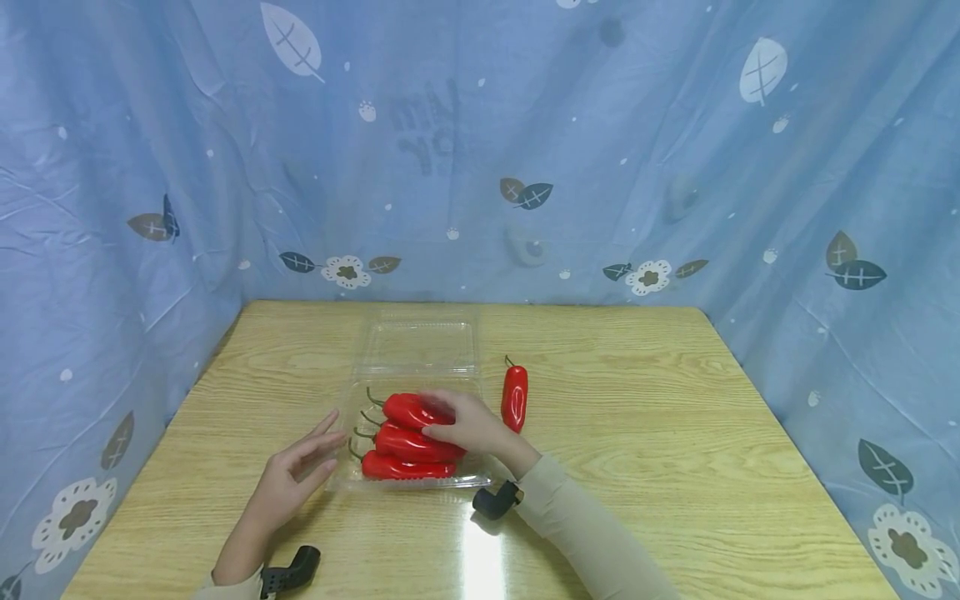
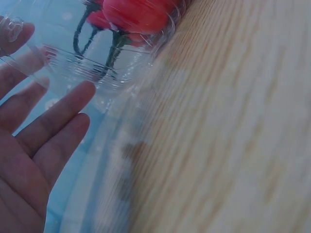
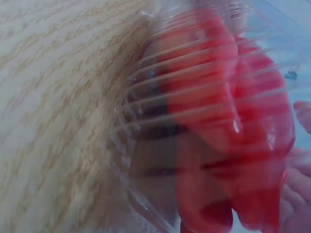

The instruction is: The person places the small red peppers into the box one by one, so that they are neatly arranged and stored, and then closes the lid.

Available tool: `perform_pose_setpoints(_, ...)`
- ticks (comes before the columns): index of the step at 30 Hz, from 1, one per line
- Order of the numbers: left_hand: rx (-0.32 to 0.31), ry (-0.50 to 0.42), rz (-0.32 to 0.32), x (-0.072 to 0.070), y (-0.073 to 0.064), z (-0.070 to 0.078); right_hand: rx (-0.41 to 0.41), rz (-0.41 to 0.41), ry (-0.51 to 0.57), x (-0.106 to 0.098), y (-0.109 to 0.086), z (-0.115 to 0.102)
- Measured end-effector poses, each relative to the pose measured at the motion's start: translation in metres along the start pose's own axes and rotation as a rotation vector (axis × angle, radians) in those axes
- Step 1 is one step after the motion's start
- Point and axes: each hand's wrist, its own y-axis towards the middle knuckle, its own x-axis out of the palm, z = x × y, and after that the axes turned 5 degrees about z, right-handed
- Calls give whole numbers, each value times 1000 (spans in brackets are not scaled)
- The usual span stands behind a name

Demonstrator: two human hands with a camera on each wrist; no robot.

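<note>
Several glossy red chili peppers (image 1: 412,444) with green stems lie side by side in a clear plastic clamshell box (image 1: 348,479), its lid folded back. My right hand (image 1: 472,427) holds the right end of the rearmost pepper (image 1: 405,409), thumb in front and blurred fingers over it. In the right wrist view, parts of the right hand (image 3: 295,194) show behind the red peppers (image 3: 209,111) and the box wall. My left hand (image 1: 288,479) hangs beside the box's left edge, fingers spread and holding nothing. The left wrist view shows this hand (image 2: 34,145) near the box's ribbed side.
Another red chili pepper (image 1: 514,398) lies on the wooden table (image 1: 637,450), right of the box. The transparent lid (image 1: 420,343) lies flat toward the back. A blue patterned curtain (image 1: 465,150) surrounds the table's back and sides.
</note>
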Motion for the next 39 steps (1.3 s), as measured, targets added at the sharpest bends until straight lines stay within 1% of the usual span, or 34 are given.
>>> perform_pose_setpoints(3,0,3,0,0,0,0,-29,30,70,-2,-1,1)
perform_pose_setpoints(6,0,6,0,0,0,0,-63,41,148,-7,-2,0)
perform_pose_setpoints(10,0,6,0,0,1,0,-77,55,187,-23,-12,-20)
perform_pose_setpoints(13,0,15,2,0,1,0,-85,95,210,-35,-19,-30)
perform_pose_setpoints(14,-1,19,3,0,1,0,-85,115,225,-37,-20,-29)
perform_pose_setpoints(18,0,33,8,0,0,0,-115,192,282,-45,-24,-17)
perform_pose_setpoints(23,5,26,8,0,1,2,-111,284,341,-51,-24,16)
perform_pose_setpoints(25,8,22,6,1,1,2,-91,328,344,-54,-26,30)
perform_pose_setpoints(30,12,21,6,1,2,1,-15,441,330,-63,-35,48)
perform_pose_setpoints(35,19,13,8,0,2,0,66,491,348,-68,-45,61)
perform_pose_setpoints(39,22,2,4,0,1,0,132,517,320,-70,-50,68)
